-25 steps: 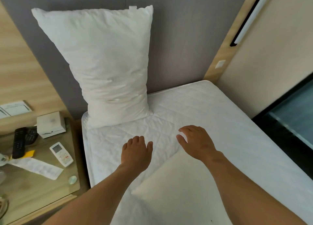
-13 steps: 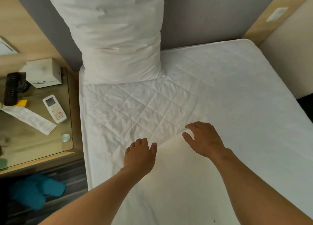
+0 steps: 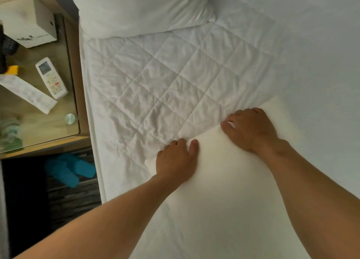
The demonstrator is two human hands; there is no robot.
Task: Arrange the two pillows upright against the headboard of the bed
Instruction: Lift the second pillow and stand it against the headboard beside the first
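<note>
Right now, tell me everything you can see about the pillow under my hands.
The second pillow is plain white with a smooth, soft-looking fabric cover, slightly creamier than the quilted mattress it lies flat on. It sits at an angle near the foot-side of the view, one corner pointing right, its lower part cut off by the frame. The left hand grips its upper left edge and the right hand presses on its upper edge. It lies apart from the other pillow at the head.

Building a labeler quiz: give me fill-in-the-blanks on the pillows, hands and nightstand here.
1. Both hands, left hand and right hand, rest on the ____ pillow.
2. The far pillow sits at the bed's ____ side.
3. The remote lies on the ____.
4. The slippers are ____.

Missing: near; left; nightstand; blue
</note>
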